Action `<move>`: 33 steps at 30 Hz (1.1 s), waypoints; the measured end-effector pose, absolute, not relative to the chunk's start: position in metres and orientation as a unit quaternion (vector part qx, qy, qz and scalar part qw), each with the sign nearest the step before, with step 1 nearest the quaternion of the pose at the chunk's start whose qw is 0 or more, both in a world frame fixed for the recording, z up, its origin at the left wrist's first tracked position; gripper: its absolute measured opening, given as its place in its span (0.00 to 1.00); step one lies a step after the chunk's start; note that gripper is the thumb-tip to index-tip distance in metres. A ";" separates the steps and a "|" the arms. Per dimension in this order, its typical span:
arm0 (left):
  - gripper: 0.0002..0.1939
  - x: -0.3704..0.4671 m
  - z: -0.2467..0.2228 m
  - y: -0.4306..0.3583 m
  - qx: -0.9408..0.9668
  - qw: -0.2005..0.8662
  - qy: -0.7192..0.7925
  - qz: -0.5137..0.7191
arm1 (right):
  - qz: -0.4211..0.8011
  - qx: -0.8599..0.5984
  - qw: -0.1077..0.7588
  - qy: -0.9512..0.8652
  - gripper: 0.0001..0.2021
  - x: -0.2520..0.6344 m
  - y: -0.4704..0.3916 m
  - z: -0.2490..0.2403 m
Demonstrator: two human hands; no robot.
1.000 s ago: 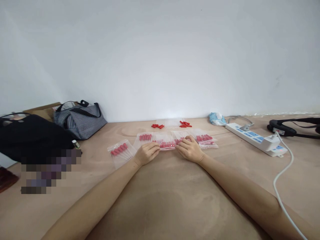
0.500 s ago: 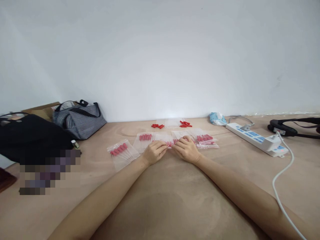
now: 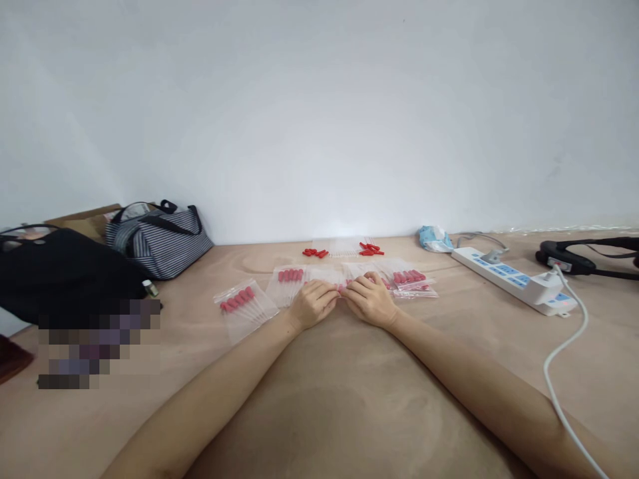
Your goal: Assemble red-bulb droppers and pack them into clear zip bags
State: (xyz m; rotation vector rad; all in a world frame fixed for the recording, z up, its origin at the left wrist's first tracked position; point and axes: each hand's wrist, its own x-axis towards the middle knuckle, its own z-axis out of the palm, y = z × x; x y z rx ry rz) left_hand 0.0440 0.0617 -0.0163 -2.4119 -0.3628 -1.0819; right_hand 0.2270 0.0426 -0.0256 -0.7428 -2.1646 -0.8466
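Both hands meet over a clear bag of red-capped pieces at the middle of the frame.

Compared with a second ago, the left hand [image 3: 313, 304] and right hand [image 3: 368, 301] have drawn closer until their fingertips nearly touch, pressing along the near edge of the middle bag [image 3: 333, 278], which reads as running along its seal. The fingers of both hands are curled and pinched down on the thin, glossy plastic. The bag lies flat on the pale wooden counter [image 3: 329, 399], in a row with other bags. One filled bag [image 3: 243, 303] lies apart at centre left. Loose red caps [image 3: 370, 249] lie just behind. A striped bag [image 3: 157, 239] sits at left, a white power strip [image 3: 514, 278] at right.
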 end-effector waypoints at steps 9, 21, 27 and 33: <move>0.07 0.042 -0.011 0.059 -0.881 0.281 -0.130 -0.357 | -0.321 -0.295 0.334 -0.835 0.09 0.227 0.041 -0.026; 0.08 0.015 -0.007 0.061 -0.881 0.338 -0.141 -0.299 | -0.297 -0.326 0.339 -0.831 0.08 0.234 0.042 -0.027; 0.11 0.009 -0.007 0.059 -0.883 0.323 -0.176 -0.291 | -0.291 -0.339 0.339 -0.828 0.08 0.239 0.043 -0.027; 0.15 0.007 -0.008 0.061 -0.886 0.280 -0.230 -0.290 | -0.290 -0.370 0.354 -0.809 0.12 0.240 0.046 -0.031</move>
